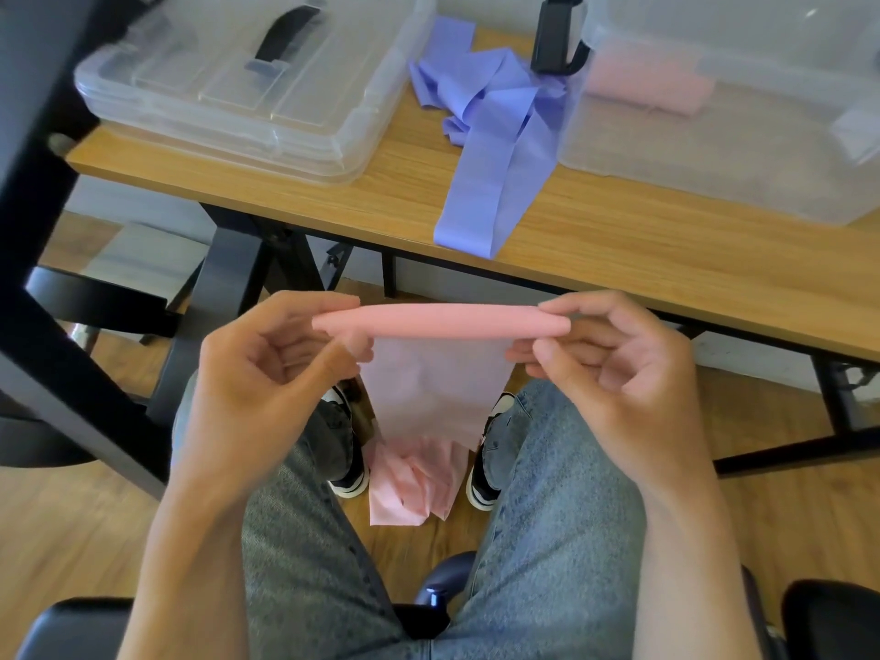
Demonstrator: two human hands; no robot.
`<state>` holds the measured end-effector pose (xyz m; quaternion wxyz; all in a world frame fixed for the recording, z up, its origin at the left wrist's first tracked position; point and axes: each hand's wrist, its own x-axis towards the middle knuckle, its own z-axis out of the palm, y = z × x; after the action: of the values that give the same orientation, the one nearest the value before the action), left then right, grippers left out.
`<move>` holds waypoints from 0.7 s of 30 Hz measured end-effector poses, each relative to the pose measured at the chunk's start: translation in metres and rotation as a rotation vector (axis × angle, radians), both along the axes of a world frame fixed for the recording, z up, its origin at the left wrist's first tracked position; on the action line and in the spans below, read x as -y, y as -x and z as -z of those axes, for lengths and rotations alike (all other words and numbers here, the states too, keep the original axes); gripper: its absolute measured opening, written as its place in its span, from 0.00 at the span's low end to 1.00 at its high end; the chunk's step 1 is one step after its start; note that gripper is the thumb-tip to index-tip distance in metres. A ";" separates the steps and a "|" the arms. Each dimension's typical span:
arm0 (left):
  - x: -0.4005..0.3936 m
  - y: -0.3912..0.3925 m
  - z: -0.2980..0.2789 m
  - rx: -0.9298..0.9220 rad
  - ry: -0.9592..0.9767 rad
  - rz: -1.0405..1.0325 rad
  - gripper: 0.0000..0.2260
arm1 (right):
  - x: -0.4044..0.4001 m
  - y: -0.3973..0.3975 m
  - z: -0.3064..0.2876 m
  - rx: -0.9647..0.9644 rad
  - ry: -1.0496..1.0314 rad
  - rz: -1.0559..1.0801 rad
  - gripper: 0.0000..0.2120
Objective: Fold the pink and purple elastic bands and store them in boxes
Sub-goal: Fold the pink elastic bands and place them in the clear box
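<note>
A pink elastic band (443, 321) is rolled into a tight tube at its top, held level in front of my knees. My left hand (266, 369) pinches the tube's left end and my right hand (614, 369) pinches its right end. The band's loose length hangs down between my legs and bunches on the floor. A purple elastic band (490, 135) lies crumpled on the wooden table (643, 259), one end reaching the front edge. A clear box (743, 150) at the right holds a folded pink band (647, 85).
A clear box lid with a black handle (247, 83) lies on the table's left part. A black clamp (555, 35) stands at the back between the boxes. Black table legs and a chair frame stand left. I sit on an office chair over a wooden floor.
</note>
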<state>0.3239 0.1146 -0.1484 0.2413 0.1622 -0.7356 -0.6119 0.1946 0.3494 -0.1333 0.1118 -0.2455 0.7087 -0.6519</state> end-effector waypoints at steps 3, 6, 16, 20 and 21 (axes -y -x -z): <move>0.000 0.001 -0.002 -0.032 -0.013 -0.036 0.12 | 0.002 -0.001 -0.003 0.022 0.008 -0.003 0.08; 0.001 0.001 -0.003 -0.005 0.002 -0.026 0.17 | 0.001 0.001 0.001 -0.021 -0.066 -0.001 0.06; 0.008 -0.001 0.000 0.116 0.279 0.063 0.15 | 0.000 0.006 0.010 -0.146 -0.301 0.076 0.13; 0.008 -0.001 0.004 0.135 0.283 0.039 0.14 | -0.002 0.006 0.011 -0.130 -0.346 -0.004 0.09; 0.007 -0.001 0.004 0.125 0.262 0.033 0.13 | -0.001 0.005 0.011 -0.118 -0.327 -0.013 0.09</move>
<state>0.3244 0.1081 -0.1522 0.2040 0.1551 -0.8253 -0.5031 0.1892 0.3508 -0.1447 0.1127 -0.2664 0.8091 -0.5115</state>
